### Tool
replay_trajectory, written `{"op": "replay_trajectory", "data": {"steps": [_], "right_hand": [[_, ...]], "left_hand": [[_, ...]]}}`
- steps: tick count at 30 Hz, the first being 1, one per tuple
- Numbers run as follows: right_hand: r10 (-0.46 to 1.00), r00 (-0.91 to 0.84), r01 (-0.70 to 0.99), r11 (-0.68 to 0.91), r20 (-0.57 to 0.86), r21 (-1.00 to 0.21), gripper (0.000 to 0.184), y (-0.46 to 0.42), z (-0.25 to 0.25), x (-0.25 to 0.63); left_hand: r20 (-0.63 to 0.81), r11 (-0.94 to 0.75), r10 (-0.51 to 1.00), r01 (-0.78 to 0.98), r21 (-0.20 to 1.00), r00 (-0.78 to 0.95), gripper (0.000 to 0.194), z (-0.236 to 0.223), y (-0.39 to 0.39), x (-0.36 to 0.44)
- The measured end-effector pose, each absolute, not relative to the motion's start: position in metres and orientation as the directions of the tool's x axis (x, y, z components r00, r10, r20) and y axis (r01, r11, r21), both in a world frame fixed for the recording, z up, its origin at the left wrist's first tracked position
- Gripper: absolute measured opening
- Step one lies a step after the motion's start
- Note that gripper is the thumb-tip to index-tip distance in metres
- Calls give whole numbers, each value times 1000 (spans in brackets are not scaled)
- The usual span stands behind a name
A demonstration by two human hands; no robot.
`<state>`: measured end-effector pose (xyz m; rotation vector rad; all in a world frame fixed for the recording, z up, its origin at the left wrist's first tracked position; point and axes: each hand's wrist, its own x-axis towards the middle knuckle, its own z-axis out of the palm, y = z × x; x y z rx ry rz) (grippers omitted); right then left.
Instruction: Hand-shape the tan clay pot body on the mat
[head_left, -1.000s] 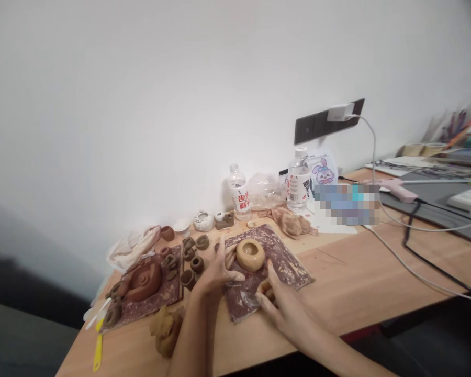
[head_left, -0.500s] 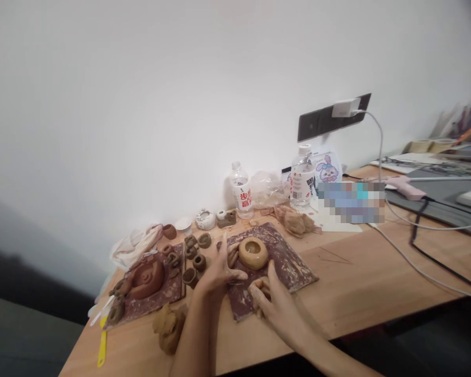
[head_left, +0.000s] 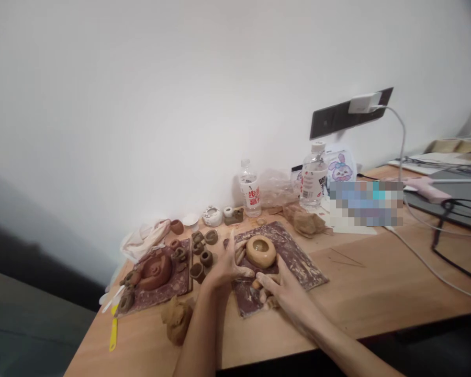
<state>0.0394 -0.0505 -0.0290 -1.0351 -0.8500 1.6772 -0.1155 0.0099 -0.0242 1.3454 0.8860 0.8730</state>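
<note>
A tan ring-shaped clay bowl (head_left: 261, 251) sits on a dark red mat (head_left: 298, 259) on the wooden table (head_left: 369, 283). My left hand (head_left: 227, 264) lies flat on the mat just left of the bowl, fingers spread, with a small clay piece by its fingertips. My right hand (head_left: 284, 288) rests on the mat's near part, just below the bowl, fingers curled over a small lump of clay (head_left: 256, 284).
A second mat (head_left: 168, 288) to the left carries a spiral clay piece (head_left: 156, 269) and several small clay cups (head_left: 198, 272). A clay lump (head_left: 177, 319) and yellow tool (head_left: 113, 332) lie near the front edge. Two water bottles (head_left: 250, 189), torn clay (head_left: 306, 222) and cables (head_left: 435, 262) stand behind.
The view has shifted, moving everything slightly right. My right hand has slid left and closer to the bowl, curling over the small clay lump. My left hand stays flat beside the bowl.
</note>
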Motion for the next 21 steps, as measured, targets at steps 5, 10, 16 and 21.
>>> {"op": "replay_trajectory", "data": {"steps": [5,10,16,21], "right_hand": [[945,-183,-401,-324,-271,-857,98,-49,-27,43],[937,-178,-390,-347,-299,-853,91,-50,-21,44],[951,-176,-410,-307,-255,-859,88,-48,-31,45],[949,-183,-441,-314,-258,-841,94,-50,-38,46]], "left_hand": [[-37,57,903,-35,998,428,147,-28,12,-115],[-41,72,902,-56,996,431,150,-31,14,-116],[-46,79,905,-59,995,423,150,-33,13,-117],[-33,89,900,-109,990,434,150,-31,12,-115]]}}
